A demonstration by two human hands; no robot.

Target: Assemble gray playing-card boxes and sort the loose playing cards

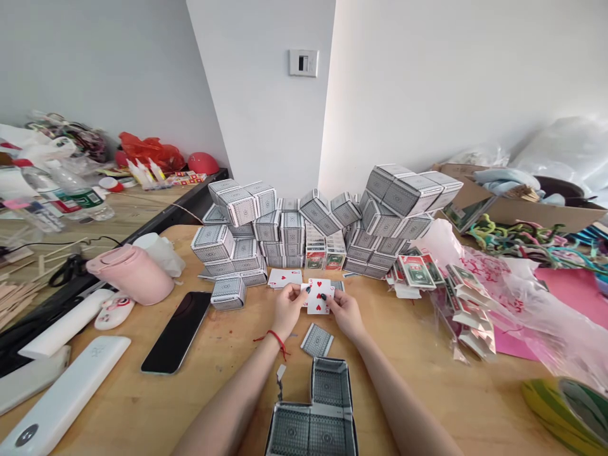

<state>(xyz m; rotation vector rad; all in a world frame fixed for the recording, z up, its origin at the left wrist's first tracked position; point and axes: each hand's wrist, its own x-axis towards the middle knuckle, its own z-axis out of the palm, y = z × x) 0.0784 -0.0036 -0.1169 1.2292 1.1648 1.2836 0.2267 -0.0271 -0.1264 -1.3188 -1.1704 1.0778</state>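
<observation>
Both hands meet near the middle of the table over some playing cards with red hearts facing up. My left hand pinches their left edge, thumb on top. My right hand grips the right edge between thumb and fingers. How many cards are held I cannot tell. Just behind lies another heart card, face up. A single card rests back side up, tilted, in front of the hands. Between my forearms stands a joined block of grey-patterned card boxes.
Stacked grey card-built blocks form a wall at the back. Card packs and pink plastic lie right, with a tape roll. Leftward are a black phone, a pink cup and a white power bank.
</observation>
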